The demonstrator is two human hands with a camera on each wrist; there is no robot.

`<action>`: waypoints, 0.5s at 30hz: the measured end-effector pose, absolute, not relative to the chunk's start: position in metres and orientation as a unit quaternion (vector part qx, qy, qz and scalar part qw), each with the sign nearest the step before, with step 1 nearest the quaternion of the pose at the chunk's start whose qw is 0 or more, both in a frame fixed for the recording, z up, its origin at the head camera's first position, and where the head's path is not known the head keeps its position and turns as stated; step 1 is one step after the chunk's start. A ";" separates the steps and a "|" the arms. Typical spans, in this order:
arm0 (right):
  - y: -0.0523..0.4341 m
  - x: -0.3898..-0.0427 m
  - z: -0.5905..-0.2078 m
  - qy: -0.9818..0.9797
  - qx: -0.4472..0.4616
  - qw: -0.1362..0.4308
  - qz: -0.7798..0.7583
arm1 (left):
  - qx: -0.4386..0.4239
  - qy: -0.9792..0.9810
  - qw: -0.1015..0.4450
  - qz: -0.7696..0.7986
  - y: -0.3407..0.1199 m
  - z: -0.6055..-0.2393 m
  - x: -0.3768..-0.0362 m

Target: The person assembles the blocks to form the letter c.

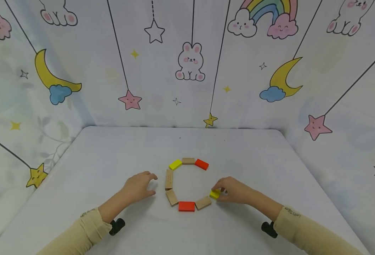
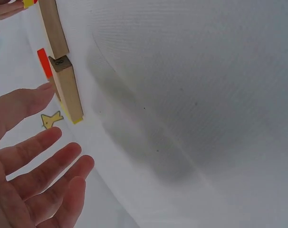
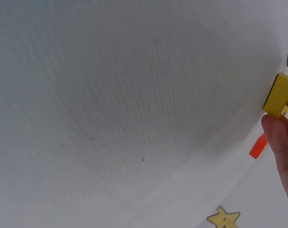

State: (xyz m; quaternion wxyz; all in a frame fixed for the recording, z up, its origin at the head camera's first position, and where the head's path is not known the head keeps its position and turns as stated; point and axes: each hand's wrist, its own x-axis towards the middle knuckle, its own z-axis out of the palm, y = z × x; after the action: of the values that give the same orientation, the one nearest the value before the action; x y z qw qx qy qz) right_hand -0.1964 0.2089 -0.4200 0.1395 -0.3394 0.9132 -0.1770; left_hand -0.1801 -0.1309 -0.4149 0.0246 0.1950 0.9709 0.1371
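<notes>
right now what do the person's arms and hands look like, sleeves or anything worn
Both arms wear long beige sleeves, the left sleeve and the right sleeve, each ending in a gathered cuff with a small dark marking near the edge. A small black device sits under each wrist, one on the left and one on the right. The left hand and right hand are bare: no gloves or rings are visible.

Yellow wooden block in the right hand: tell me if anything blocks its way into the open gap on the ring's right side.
Nothing visible does. The right hand pinches the yellow wooden block beside the tan wooden block; the white table up to the red wooden block lies bare.
</notes>
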 end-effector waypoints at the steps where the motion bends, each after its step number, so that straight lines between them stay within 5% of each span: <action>1: 0.209 -0.197 -0.421 0.912 -0.337 0.141 -0.184 | 0.196 0.971 0.027 0.136 -0.132 -0.416 -0.180; 15: 0.206 -0.199 -0.425 0.910 -0.329 0.152 -0.202 | 0.194 0.971 0.037 0.132 -0.133 -0.425 -0.176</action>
State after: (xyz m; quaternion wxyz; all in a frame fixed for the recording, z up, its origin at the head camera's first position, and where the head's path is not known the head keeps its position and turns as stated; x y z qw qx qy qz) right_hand -0.1989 0.2055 -0.4246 0.1516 -0.3294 0.9098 -0.2021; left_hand -0.1759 -0.1329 -0.4254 0.0372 0.1941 0.9713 0.1322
